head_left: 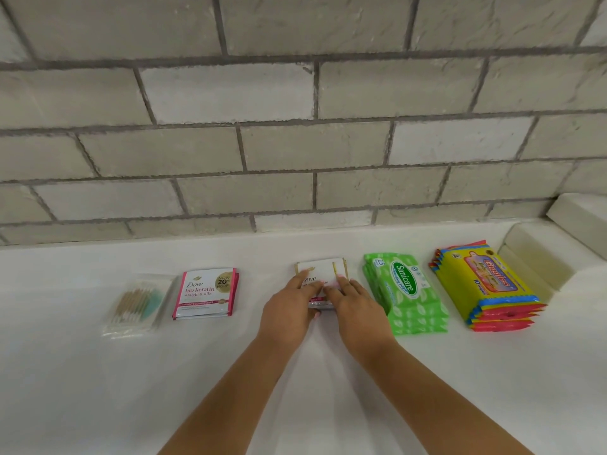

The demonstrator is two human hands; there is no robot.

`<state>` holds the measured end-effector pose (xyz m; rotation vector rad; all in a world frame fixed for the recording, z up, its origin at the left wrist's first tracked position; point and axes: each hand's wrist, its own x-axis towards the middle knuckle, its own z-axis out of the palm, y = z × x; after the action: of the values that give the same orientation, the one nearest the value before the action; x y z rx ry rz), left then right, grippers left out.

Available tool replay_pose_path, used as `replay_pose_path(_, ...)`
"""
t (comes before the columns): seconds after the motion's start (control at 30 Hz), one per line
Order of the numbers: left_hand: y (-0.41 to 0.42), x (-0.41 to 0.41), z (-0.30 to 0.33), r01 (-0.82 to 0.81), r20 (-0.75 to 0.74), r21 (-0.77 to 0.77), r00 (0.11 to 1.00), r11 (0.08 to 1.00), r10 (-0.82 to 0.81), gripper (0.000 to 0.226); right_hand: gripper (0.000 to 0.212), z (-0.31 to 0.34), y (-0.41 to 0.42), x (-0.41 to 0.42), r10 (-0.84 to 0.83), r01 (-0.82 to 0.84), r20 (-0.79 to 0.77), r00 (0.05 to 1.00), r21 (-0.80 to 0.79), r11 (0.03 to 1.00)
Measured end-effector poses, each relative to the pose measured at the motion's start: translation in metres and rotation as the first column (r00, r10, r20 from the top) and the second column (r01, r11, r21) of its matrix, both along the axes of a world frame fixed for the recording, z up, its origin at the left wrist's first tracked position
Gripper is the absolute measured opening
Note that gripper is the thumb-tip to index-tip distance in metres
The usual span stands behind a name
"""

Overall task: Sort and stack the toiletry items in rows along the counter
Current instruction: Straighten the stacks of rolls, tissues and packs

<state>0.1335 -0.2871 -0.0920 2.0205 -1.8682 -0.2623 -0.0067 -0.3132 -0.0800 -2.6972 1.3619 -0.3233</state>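
Both hands rest on a stack of white and gold Dove sachets (320,268) in the middle of the white counter (230,372). My left hand (288,311) lies on its left part with fingers stretched forward. My right hand (353,307) presses flat on its right part. Left of them sits a stack of pink Dove keratin sachets (206,293), and further left clear packs of cotton swabs (138,305). To the right stand a stack of green Sanicare wipes (405,292) and a stack of yellow Giggles wipes (487,285).
A grey brick-tile wall (295,142) rises behind the counter. At the far right a tiled step (538,254) juts out beside the yellow wipes. The stacks form one row along the counter's back.
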Motion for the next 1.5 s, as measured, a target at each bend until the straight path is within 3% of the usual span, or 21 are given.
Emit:
replay_pose_path(0.33,0.007,0.001,0.008,-0.041,0.012,0.044,0.999,0.998,0.040,0.067,0.046,0.000,-0.001,0.002,-0.033,0.033,0.000,0.999,0.024,0.999)
replay_pose_path(0.47,0.024,0.011,0.019,-0.101,-0.066,-0.095,0.993,0.990,0.095,0.053,0.045,0.005,0.007,0.009,-0.048,0.059,0.097,0.994,-0.110,0.992)
replay_pose_path(0.6,0.048,0.033,0.036,-0.297,-0.198,-0.241,0.947,0.924,0.253,0.038,0.042,0.018,0.023,0.028,0.013,0.049,0.268,0.963,-0.221,0.974)
replay_pose_path(0.67,0.057,0.050,0.044,-0.394,-0.308,-0.237,0.897,0.888,0.317,0.037,0.036,0.028,0.035,0.043,-0.007,0.071,0.378,0.926,-0.156,0.985)
replay_pose_path(0.8,0.069,0.090,0.055,-0.548,-0.421,-0.103,0.780,0.830,0.463,0.042,0.041,0.029,0.049,0.077,-0.182,0.033,0.477,0.860,0.302,0.953)
replay_pose_path(0.87,0.073,0.106,0.057,-0.565,-0.423,0.011,0.745,0.825,0.516,0.046,0.049,0.026,0.053,0.095,-0.269,-0.032,0.536,0.800,0.486,0.873)
replay_pose_path(1.0,0.073,0.125,0.058,-0.538,-0.365,0.161,0.746,0.827,0.557,0.049,0.060,0.021,0.063,0.122,-0.510,-0.195,0.540,0.670,0.790,0.581)
replay_pose_path(1.2,0.060,0.140,0.049,-0.492,-0.317,0.260,0.770,0.831,0.554,0.056,0.064,0.012,0.064,0.144,-0.529,-0.258,0.507,0.681,0.842,0.474)
replay_pose_path(1.3,0.053,0.143,0.046,-0.486,-0.302,0.288,0.772,0.825,0.560,0.057,0.050,0.008,0.060,0.153,-0.505,-0.270,0.517,0.691,0.833,0.483)
replay_pose_path(1.5,0.045,0.148,0.036,-0.473,-0.313,0.330,0.761,0.817,0.568,0.046,0.047,0.003,0.056,0.164,-0.508,-0.290,0.540,0.671,0.822,0.491)
